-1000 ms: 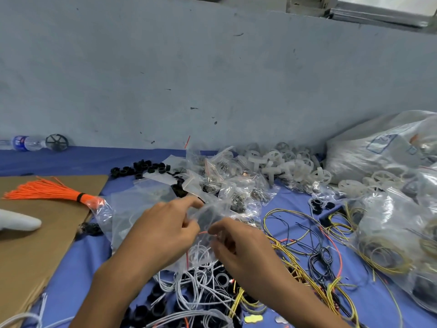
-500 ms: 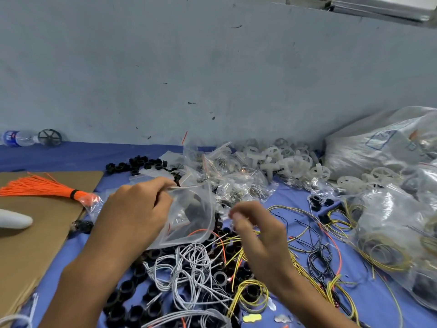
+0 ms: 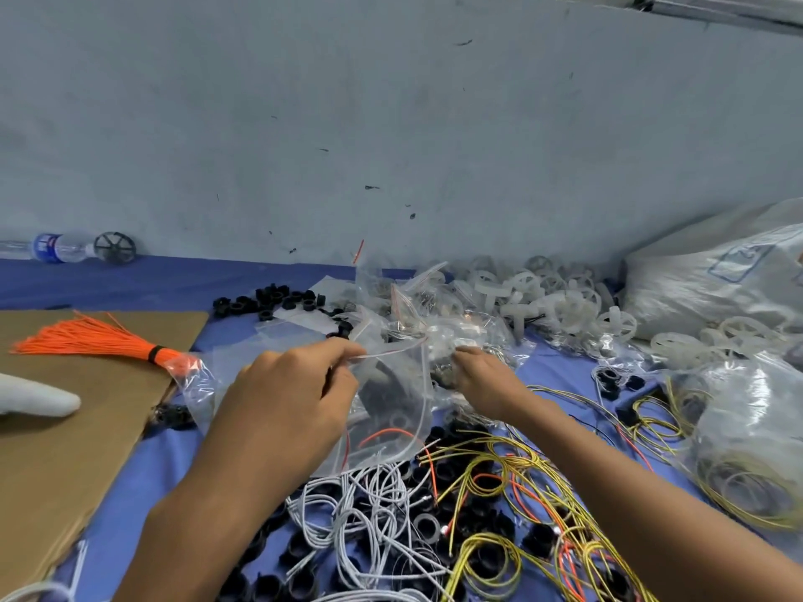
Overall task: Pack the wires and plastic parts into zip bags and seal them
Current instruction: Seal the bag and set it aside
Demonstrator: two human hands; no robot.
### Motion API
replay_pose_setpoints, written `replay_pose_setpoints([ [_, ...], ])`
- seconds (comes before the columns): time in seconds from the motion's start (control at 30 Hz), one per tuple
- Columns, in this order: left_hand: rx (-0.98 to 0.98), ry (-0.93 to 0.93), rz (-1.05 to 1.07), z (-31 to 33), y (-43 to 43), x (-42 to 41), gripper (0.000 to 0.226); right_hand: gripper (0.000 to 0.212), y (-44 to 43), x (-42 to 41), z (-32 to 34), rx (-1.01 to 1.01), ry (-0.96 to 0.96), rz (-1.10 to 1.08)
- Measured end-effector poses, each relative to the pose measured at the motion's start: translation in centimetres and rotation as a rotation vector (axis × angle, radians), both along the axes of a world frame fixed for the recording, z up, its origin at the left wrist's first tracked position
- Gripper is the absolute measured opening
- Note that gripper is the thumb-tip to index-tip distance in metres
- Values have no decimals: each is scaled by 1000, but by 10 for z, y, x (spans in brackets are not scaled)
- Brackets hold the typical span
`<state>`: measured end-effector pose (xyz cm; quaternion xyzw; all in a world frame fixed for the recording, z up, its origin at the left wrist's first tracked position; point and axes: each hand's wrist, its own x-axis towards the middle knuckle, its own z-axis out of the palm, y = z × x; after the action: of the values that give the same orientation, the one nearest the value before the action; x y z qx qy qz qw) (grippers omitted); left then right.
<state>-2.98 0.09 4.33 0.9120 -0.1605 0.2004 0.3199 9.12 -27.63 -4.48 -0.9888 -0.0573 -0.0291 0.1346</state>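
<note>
My left hand (image 3: 295, 397) pinches the top edge of a clear zip bag (image 3: 393, 410), holding it up over the table. A black plastic part and a thin orange wire show through the bag. My right hand (image 3: 482, 380) reaches forward just right of the bag, its fingers curled on a small bag of dark parts (image 3: 443, 373) at the edge of a pile of small filled bags (image 3: 434, 323). Below my hands lie grey wires (image 3: 369, 506), yellow wires (image 3: 512, 480) and black plastic rings (image 3: 430, 525) in a tangled heap.
A cardboard sheet (image 3: 65, 427) covers the left of the blue table, with an orange wire bundle (image 3: 95, 338) and a white object (image 3: 34, 399) on it. White plastic wheels (image 3: 560, 297) lie behind. Large filled bags (image 3: 756, 436) crowd the right. A water bottle (image 3: 56, 247) lies by the wall.
My right hand let go of the zip bag's edge and moved forward and up to the pile of small bags. The left hand lifted the zip bag slightly.
</note>
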Motion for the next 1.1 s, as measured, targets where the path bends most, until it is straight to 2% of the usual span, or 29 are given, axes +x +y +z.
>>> replay_pose_setpoints([
  [0.07, -16, 15, -12, -2, -1, 1, 26, 33, -4, -10, 15, 55, -46, -20],
  [0.17, -58, 42, -24, -3, -2, 2, 26, 36, -15, -34, 45, 243, -137, -29],
  [0.37, -146, 97, -35, -6, -7, 4, 26, 32, -34, -114, 102, 884, -294, 73],
  [0.53, -184, 146, -24, -7, -11, 4, 25, 39, -21, -166, 133, 1260, -281, 294],
  [0.6, -193, 167, -22, -6, -14, 3, 23, 40, -5, -178, 135, 1347, -240, 354],
  [0.67, -202, 179, -33, -6, -15, 0, 22, 38, 15, -187, 126, 1245, -232, 375],
  [0.73, -193, 161, -32, -5, -18, -2, 21, 30, 38, -189, 112, 879, -256, 373],
  [0.83, -188, 109, -80, 0, -25, -8, 27, 29, 66, -179, 93, 313, -284, 422],
  [0.97, -133, 107, -214, 8, -31, -24, 28, 27, 99, -159, 89, -259, -241, 392],
  [1.03, -149, 65, -208, 12, -27, -26, 27, 25, 104, -154, 96, -346, -213, 427],
  [1.1, -178, 17, -155, 15, -21, -24, 27, 26, 100, -155, 110, -198, -229, 518],
])
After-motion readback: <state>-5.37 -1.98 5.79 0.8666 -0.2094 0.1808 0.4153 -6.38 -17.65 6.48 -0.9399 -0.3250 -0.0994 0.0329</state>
